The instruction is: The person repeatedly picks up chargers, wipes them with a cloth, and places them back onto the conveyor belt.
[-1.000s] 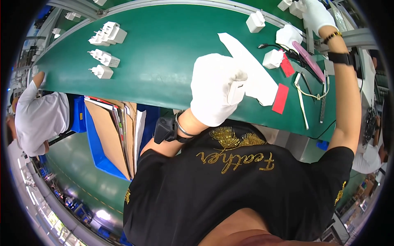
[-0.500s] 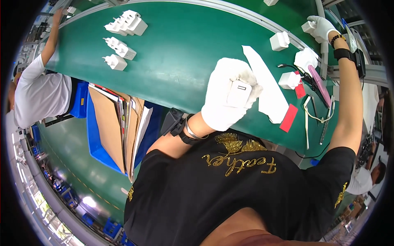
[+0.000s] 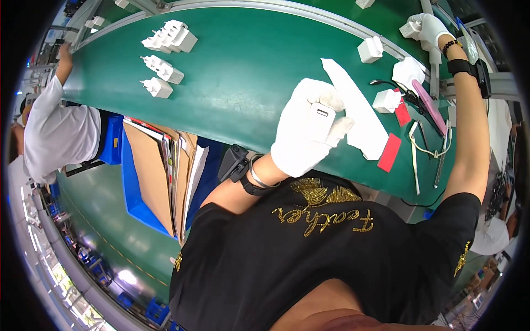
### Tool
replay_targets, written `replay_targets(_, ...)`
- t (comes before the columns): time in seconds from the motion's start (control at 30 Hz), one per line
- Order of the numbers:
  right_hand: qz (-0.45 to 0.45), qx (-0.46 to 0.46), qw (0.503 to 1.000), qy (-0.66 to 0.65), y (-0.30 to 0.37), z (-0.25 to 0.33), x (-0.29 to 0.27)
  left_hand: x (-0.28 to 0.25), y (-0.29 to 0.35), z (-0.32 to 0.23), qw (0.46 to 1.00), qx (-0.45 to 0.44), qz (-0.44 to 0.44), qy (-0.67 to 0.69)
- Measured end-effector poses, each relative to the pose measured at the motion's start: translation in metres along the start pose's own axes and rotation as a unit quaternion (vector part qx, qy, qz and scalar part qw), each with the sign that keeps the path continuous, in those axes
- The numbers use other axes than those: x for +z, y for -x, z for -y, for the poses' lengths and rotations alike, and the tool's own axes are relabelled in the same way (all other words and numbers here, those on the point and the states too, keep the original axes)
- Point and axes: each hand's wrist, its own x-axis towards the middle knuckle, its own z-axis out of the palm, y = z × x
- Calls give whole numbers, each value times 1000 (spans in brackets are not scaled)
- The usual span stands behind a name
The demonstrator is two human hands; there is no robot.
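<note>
My left hand (image 3: 307, 124), in a white glove, is over the near part of the green table (image 3: 232, 66). Its fingers curl around a white USB charger (image 3: 322, 115), whose port end faces up, while most of the body is hidden in the glove. Far to the right, my right hand (image 3: 432, 28), also gloved, reaches past the metal rail and grips another white charger (image 3: 409, 30). Two more chargers, an upper one (image 3: 370, 49) and a lower one (image 3: 386, 101), stand on the table between my hands.
Several chargers with pins (image 3: 170, 36) stand in rows at the far left. A white paper strip (image 3: 359, 113), red card (image 3: 390, 153), pink tool (image 3: 429, 107) and black cable lie on the right. A blue bin (image 3: 132, 190) holds cardboard. A co-worker (image 3: 61, 138) is at left.
In my left hand the charger sits deeper and tilted, with the thumb moved away from it. My right hand has shifted slightly up and left with its charger.
</note>
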Motion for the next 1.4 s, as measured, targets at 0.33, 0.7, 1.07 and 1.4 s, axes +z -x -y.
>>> replay_targets(0.33, 19, 85, 993, -75, 14, 56, -24, -5, 13, -12, 982, 33, 77, -171)
replay_targets(0.7, -111, -37, 993, -19, 58, 83, -46, -1, 8, 1, 995, -53, 80, -33)
replay_targets(1.07, -85, -64, 990, -96, 113, 149, -37, 4, 14, 3, 981, -162, 15, 108)
replay_targets(1.4, -20, 62, 991, 118, 54, 54, 5, 1, 14, 10, 976, -189, 44, 95)
